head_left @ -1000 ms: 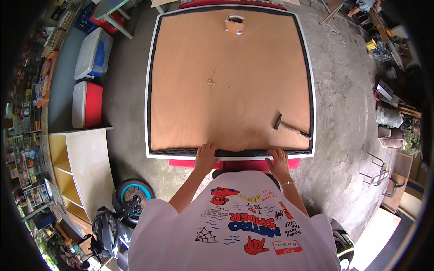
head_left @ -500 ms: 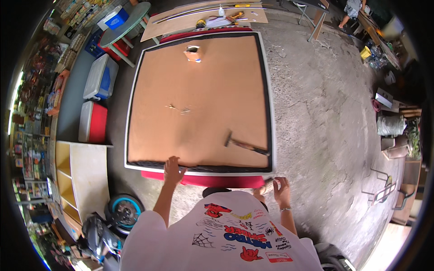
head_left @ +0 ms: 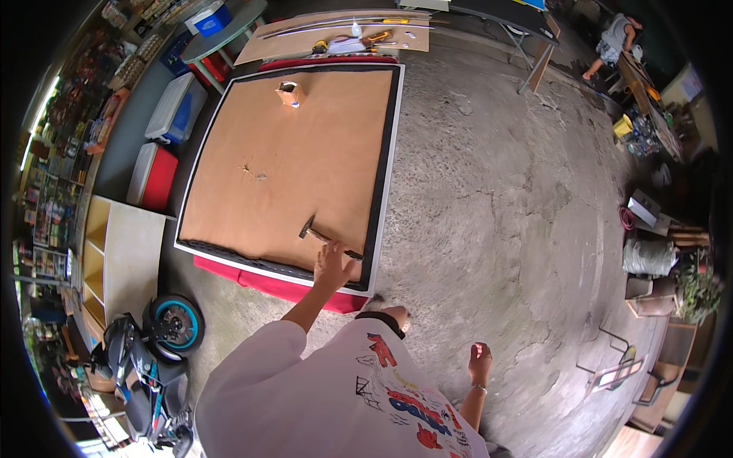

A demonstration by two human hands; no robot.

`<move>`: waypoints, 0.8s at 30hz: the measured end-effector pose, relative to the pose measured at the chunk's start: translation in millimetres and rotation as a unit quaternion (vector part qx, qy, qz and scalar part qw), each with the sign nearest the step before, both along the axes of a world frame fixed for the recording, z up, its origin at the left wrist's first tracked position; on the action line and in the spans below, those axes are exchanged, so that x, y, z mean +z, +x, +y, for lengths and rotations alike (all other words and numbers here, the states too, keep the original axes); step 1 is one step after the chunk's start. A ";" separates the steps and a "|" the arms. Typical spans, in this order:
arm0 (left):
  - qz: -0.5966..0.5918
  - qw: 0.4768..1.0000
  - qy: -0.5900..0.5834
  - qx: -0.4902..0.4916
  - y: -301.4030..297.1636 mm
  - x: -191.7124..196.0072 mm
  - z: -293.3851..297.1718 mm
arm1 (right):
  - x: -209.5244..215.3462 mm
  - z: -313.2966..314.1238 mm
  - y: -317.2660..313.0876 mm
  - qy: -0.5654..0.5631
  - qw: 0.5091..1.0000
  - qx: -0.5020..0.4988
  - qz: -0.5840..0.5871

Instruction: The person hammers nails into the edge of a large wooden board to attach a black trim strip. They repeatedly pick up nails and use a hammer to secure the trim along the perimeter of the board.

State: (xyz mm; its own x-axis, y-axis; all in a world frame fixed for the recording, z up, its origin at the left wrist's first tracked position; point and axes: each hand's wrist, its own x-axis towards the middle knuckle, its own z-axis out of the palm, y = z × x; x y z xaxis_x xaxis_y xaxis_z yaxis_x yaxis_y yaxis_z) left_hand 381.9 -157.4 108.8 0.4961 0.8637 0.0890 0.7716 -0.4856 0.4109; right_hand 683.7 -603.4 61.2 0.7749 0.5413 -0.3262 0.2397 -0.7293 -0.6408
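A large brown sheet (head_left: 267, 153) with a dark border and white rim lies on a red-covered support. On its near right corner rests a hammer (head_left: 315, 231), head toward the left and handle toward the right edge. My left hand (head_left: 330, 269) reaches over the handle, fingers stretched out and laid across it; I cannot tell how firmly they touch. Away from the sheet, my right hand (head_left: 479, 363) hangs above the concrete floor with curled fingers. Whatever it may hold is hidden. A small brown box (head_left: 289, 94) with an open top stands at the sheet's far end.
Behind the sheet, a board (head_left: 259, 52) carries tools, among them a tape measure (head_left: 320, 46). Cool boxes (head_left: 152, 177), a pale shelf unit (head_left: 134, 252) and a motorcycle (head_left: 145, 374) line the left. A person (head_left: 613, 42) is bent over at the far right. Chair frames (head_left: 622, 366) stand right.
My left hand has gone from the sheet's near edge to the hammer's handle. My right hand has moved away from the sheet, out over the floor. The view has shifted right.
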 end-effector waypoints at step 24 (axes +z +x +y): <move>-0.174 0.808 0.019 0.562 120.0 -57.5 189.9 | 29.2 487.4 339.1 0.033 0.949 0.306 -0.069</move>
State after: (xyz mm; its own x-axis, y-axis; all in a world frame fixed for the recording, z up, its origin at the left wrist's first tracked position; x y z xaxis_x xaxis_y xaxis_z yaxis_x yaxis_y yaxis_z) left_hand 501.9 32.5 51.3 -0.6614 0.7445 0.0912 0.5746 0.4248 0.6996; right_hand 1022.8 -116.0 90.5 0.3417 0.9195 -0.1943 0.6912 -0.3860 -0.6109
